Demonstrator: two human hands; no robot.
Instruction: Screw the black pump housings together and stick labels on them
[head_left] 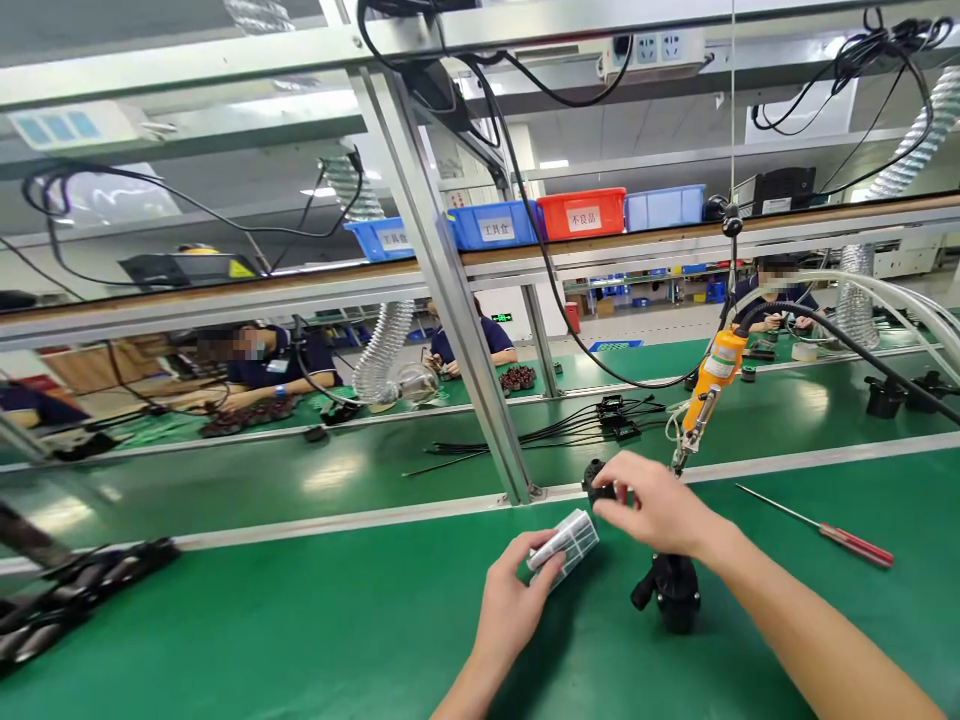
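Note:
My left hand [517,590] is closed around a silvery, rolled-up sheet of labels [574,545], marked off in rectangles. Just right of the roll, my right hand [656,505] is held over the bench with thumb and forefinger curled toward each other. A small black plastic part [594,478] shows at those fingertips; whether they grip it or it stands behind them, I cannot tell. Below the right hand, a black pump-like housing [677,595] with a side spout stands upright on the green bench top [300,620].
An orange power screwdriver [716,375] hangs behind my right hand. A red-handled screwdriver [855,545] lies to the right. Black parts [82,595] lie at far left. A metal post [450,280] rises at the bench's back edge; black cables [540,432] lie beyond. Co-workers sit opposite.

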